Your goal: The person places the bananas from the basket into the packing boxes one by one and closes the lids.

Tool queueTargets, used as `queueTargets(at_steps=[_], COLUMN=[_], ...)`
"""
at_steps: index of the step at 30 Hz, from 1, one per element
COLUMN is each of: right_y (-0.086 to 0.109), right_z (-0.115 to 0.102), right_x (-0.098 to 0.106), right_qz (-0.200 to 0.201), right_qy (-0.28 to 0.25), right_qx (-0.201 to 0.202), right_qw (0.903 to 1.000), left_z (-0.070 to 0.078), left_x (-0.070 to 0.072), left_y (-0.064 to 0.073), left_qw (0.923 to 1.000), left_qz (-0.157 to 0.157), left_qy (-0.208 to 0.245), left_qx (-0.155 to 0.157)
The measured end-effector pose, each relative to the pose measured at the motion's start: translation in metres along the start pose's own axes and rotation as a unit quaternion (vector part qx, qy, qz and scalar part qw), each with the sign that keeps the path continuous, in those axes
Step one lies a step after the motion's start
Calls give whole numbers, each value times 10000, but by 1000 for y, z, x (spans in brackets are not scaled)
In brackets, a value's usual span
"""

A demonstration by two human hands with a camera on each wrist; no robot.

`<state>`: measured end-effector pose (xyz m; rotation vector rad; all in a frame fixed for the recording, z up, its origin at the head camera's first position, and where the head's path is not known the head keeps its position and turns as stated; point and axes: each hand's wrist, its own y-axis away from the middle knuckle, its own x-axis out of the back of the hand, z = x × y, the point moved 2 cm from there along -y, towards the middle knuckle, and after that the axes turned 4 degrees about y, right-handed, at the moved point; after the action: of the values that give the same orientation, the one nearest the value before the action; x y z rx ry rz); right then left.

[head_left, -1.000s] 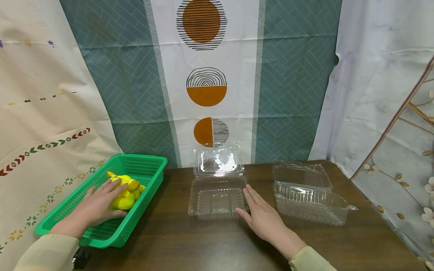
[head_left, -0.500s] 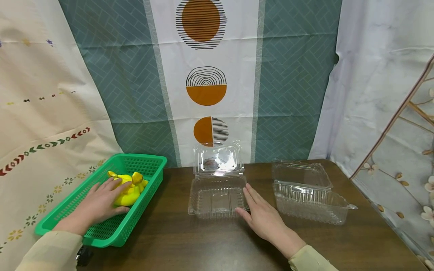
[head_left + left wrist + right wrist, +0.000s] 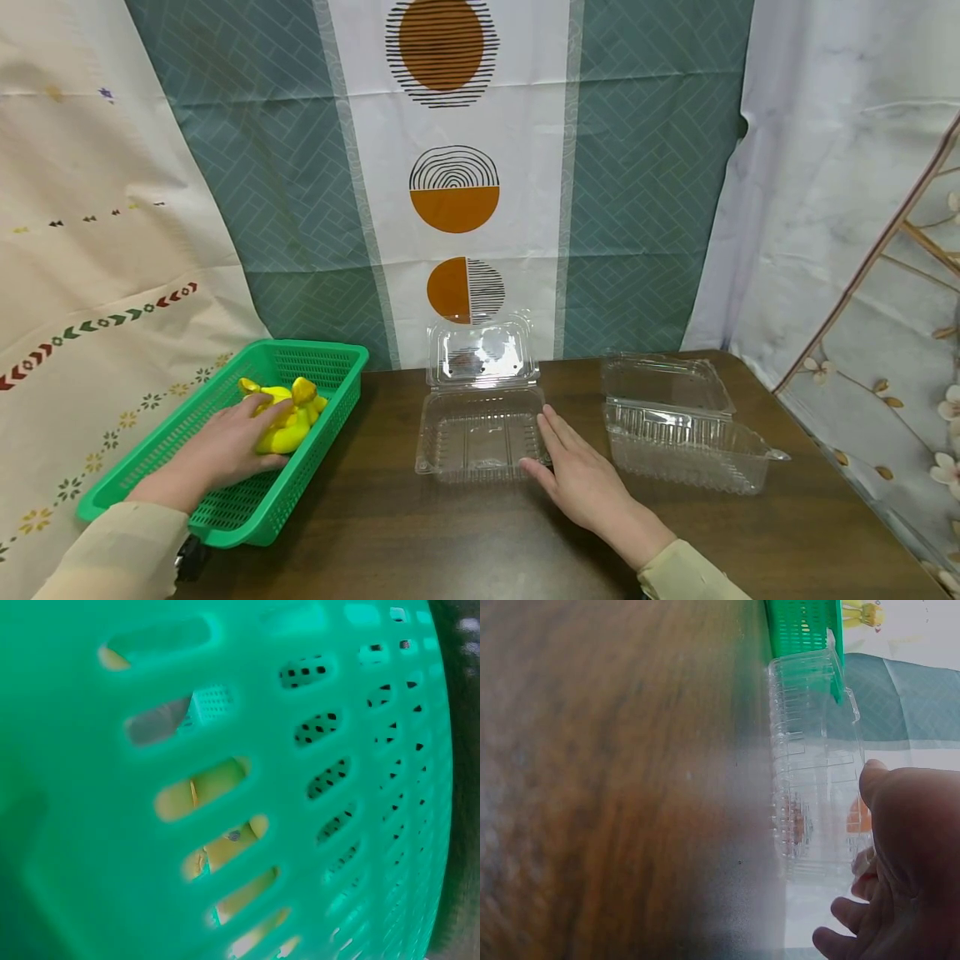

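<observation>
Inside a green perforated basket (image 3: pixel 336 423), my left hand (image 3: pixel 236 442) curls over a yellow, curved, fruit-like object (image 3: pixel 288 435) with a brownish knobby end. Its fingertips are partly hidden behind that object. More yellow pieces (image 3: pixel 217 784) show through the basket's slots in the left wrist view, where the hand is mostly hidden. My right hand (image 3: pixel 585 482) lies against the right side of a clear plastic clamshell box (image 3: pixel 480 442), fingers extended, thumb at its front right corner. The box's lid (image 3: pixel 483 354) stands up at the back.
To the right, a second clear clamshell box (image 3: pixel 686 450) sits angled with its lid raised. Both boxes stand on a dark brown wooden table (image 3: pixel 420 542). A patterned cloth (image 3: pixel 480 250) hangs behind the table, with further cloths at both sides.
My left hand has shifted slightly right and its fingers have curled more. The yellow object has turned, showing its knobby end higher up. My right hand stays against the box.
</observation>
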<state>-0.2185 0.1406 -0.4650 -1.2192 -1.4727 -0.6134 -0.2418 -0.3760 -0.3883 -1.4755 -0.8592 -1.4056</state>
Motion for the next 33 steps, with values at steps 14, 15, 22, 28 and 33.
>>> queueTargets(at_steps=[14, 15, 22, 28, 33], right_y=[0, 0, 0, 0, 0], right_z=[0, 0, 0, -1, -1], right_x=[0, 0, 1, 1, 1], right_qz=[-10, -12, 31, 53, 73], right_qy=[-31, -28, -34, -12, -16], right_qx=[-23, -26, -2, 5, 22], right_qw=[10000, 10000, 10000, 10000, 10000], left_z=[4, 4, 7, 10, 12], left_x=[-1, -1, -4, -4, -3], left_y=[0, 0, 0, -1, -3], left_qw=[9995, 9995, 9994, 9989, 9989], left_qz=[-28, -8, 143, 202, 215], left_qy=[-292, -305, -311, -412, -412], left_qx=[101, 96, -69, -105, -115])
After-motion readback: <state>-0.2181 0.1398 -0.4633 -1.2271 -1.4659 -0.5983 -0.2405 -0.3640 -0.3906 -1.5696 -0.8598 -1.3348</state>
